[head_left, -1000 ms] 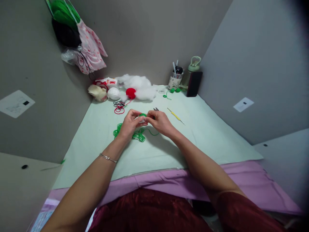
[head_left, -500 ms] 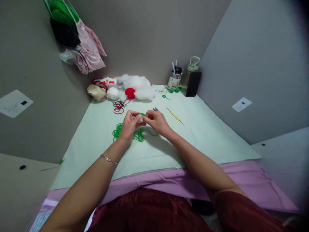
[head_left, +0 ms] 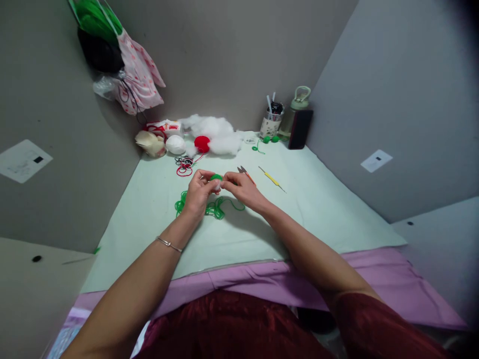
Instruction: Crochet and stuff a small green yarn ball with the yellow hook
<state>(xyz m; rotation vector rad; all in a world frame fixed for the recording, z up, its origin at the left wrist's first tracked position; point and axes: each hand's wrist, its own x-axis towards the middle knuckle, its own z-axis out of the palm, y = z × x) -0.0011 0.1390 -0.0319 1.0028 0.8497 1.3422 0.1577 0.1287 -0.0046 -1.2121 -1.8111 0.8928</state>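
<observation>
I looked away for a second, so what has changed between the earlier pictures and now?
The left hand and right hand have shifted slightly leftward, uncovering more of the scissors. I see no clear grasp or release: the left hand still holds the green-and-white piece. The green yarn and yellow crochet hook stayed put.

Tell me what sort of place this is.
Probably a yarn-craft corner, perhaps in a home: loose green yarn on the table, a thin yellow-handled tool that looks like a crochet hook, and fluffy white stuffing at the back.
</observation>
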